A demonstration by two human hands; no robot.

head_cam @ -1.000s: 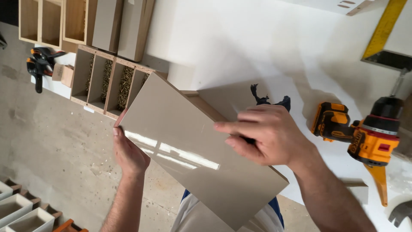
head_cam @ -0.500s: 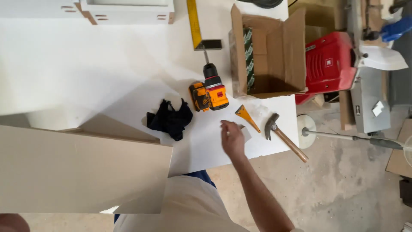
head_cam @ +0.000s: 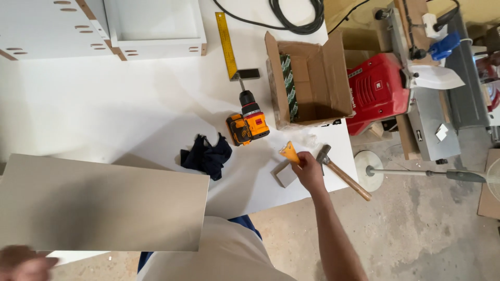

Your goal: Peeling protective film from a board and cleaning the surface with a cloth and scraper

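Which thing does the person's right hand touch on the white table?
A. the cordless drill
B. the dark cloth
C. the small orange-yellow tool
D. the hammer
C: the right hand has its fingers on the small orange-yellow tool, while the hammer lies just beside the hand, and the cordless drill and the dark cloth lie apart from it on the white table.

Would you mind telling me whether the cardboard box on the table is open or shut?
Open. The cardboard box lies on its side on the table, flaps spread, its inside showing with green packs at the left wall.
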